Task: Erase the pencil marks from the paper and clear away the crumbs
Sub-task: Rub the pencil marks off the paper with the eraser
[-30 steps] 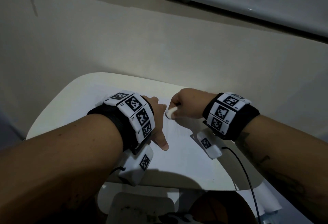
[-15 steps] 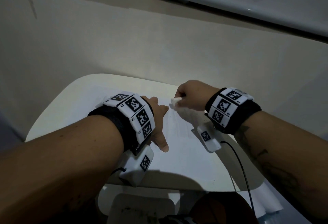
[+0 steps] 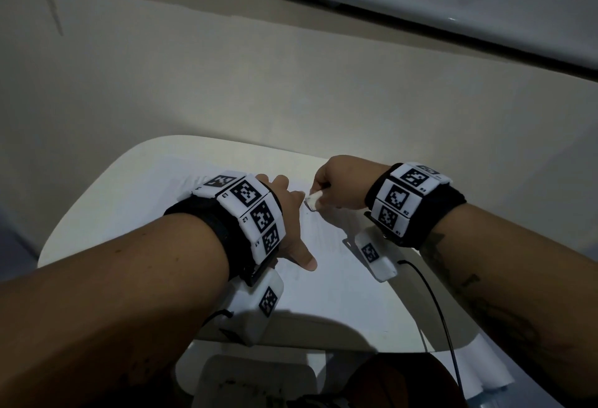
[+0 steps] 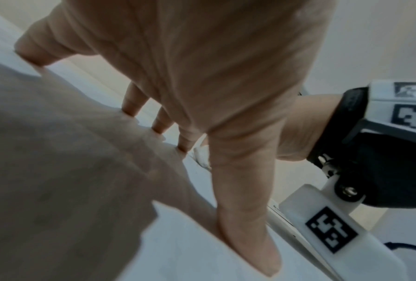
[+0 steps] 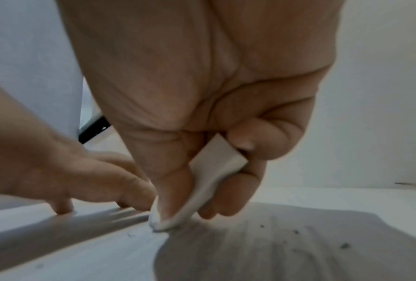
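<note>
A white sheet of paper (image 3: 336, 278) lies on a small white table (image 3: 97, 213). My left hand (image 3: 291, 223) rests flat on the paper with straight, spread fingers (image 4: 245, 218), holding it down. My right hand (image 3: 343, 184) pinches a white eraser (image 3: 314, 202) between thumb and fingers. The eraser's tip (image 5: 161, 224) presses on the paper just right of my left fingertips. Dark crumbs (image 5: 344, 245) lie scattered on the paper to the right of the eraser. Faint pencil marks (image 3: 323, 233) show on the sheet below the eraser.
A cream wall (image 3: 291, 84) stands right behind the table. A pencil tip (image 5: 404, 184) lies at the far right in the right wrist view. Cables (image 3: 443, 317) hang from the wrist cameras over the table's near edge. A white object (image 3: 255, 381) sits on the floor below.
My right hand with the eraser went away from me across the paper, then came back towards me and left. My left hand has stayed pressed on the sheet.
</note>
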`<control>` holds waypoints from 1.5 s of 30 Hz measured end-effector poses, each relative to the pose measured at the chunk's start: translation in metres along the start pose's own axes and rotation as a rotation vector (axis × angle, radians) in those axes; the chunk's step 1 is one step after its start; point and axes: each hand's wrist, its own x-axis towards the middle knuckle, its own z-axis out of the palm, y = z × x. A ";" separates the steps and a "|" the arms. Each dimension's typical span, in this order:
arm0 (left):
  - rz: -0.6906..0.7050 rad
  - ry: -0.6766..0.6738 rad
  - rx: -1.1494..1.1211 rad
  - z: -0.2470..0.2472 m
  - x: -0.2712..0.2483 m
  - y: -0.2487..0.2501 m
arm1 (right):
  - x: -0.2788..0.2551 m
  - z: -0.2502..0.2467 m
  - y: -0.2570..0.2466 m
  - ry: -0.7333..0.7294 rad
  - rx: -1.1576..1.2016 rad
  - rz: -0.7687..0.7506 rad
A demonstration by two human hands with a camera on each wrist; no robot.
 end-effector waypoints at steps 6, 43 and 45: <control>-0.003 0.001 -0.002 -0.001 0.001 -0.001 | 0.007 0.001 0.001 0.058 0.019 0.006; -0.017 0.024 -0.018 0.003 0.003 -0.001 | -0.002 0.002 0.000 0.007 -0.022 0.011; -0.005 0.020 -0.011 0.002 0.004 -0.001 | -0.009 0.001 0.000 -0.064 -0.021 0.007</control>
